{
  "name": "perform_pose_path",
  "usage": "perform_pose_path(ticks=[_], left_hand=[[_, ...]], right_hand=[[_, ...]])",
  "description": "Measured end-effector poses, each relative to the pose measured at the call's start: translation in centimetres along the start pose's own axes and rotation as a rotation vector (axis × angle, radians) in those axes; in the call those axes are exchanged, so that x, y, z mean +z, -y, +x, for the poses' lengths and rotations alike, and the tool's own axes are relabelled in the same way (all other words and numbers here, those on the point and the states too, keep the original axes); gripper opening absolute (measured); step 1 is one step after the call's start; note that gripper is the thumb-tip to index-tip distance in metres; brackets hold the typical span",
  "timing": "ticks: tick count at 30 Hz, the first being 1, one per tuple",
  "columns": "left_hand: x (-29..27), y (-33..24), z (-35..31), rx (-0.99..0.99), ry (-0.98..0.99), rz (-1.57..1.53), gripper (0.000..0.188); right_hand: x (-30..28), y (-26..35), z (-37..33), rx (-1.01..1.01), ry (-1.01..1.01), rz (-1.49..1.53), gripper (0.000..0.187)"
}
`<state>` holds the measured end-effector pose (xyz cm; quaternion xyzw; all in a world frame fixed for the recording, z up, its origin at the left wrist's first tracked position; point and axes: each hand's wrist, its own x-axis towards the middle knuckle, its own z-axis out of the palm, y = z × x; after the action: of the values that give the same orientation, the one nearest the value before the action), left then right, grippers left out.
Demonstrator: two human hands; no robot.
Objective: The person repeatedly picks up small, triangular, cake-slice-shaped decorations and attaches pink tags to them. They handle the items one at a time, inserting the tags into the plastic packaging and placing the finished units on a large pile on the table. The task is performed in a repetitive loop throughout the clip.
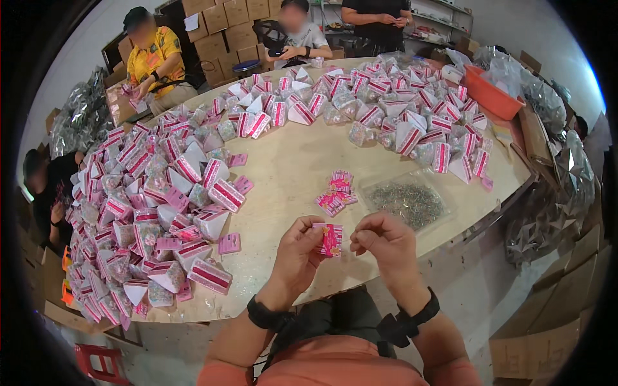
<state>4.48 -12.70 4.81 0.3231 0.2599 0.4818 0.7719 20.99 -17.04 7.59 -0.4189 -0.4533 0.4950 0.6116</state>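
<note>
Between the thumb and fingers of my left hand [300,248] is a pink printed card [329,240], held upright over the table's near edge. My right hand [384,241] is just right of the card, with thumb and forefinger pinched together; whatever they hold is too small to make out. Beyond the card lies a small loose stack of matching pink cards [335,193]. A flat clear plastic bag [407,201] full of tiny metallic pieces rests beyond my right hand.
Cake-slice-shaped pink and white packages [154,212] are heaped on the left of the pale table [283,167], with another heap [412,116] along its far side. An orange tub [492,93] stands at the far right. Cardboard boxes [547,341] are at lower right. Several people work nearby.
</note>
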Motion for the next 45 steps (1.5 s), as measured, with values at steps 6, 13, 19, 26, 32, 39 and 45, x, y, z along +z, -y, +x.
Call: perform_pose_path(ticks=[6, 13, 19, 26, 32, 39, 45], left_hand=[[-0.1, 0.2, -0.5, 0.068, -0.066, 0.028, 0.018], [0.2, 0.7, -0.8, 0.199, -0.136, 0.138, 0.017], [-0.4, 1.4, -0.8, 0.216, -0.205, 0.222, 0.017], [-1.5, 1.4, -1.1, 0.143, -0.191, 0.253, 0.020], [-0.9, 1.3, -1.8, 0.575, -0.129, 1.001, 0.031], [2.2, -1.3, -1.7, 0.775, 0.088, 1.218, 0.009], [2.8, -1.6, -2.2, 0.803, 0.001, 1.079, 0.006]], right_hand=[[-0.5, -0.8, -0.3, -0.025, -0.057, 0.066, 0.008], [-1.1, -2.5, -0.9, 0.087, -0.018, 0.237, 0.008], [0.3, -2.4, -0.3, 0.038, 0.050, 0.406, 0.014], [0.1, -2.3, -0.1, 0.065, 0.070, 0.562, 0.017], [0.5, -1.8, 0.0, 0.108, 0.053, 0.515, 0.015], [1.1, -2.1, -0.6, 0.128, 0.014, 0.317, 0.012], [1.3, -1.6, -0.4, 0.157, 0.125, 0.480, 0.012]])
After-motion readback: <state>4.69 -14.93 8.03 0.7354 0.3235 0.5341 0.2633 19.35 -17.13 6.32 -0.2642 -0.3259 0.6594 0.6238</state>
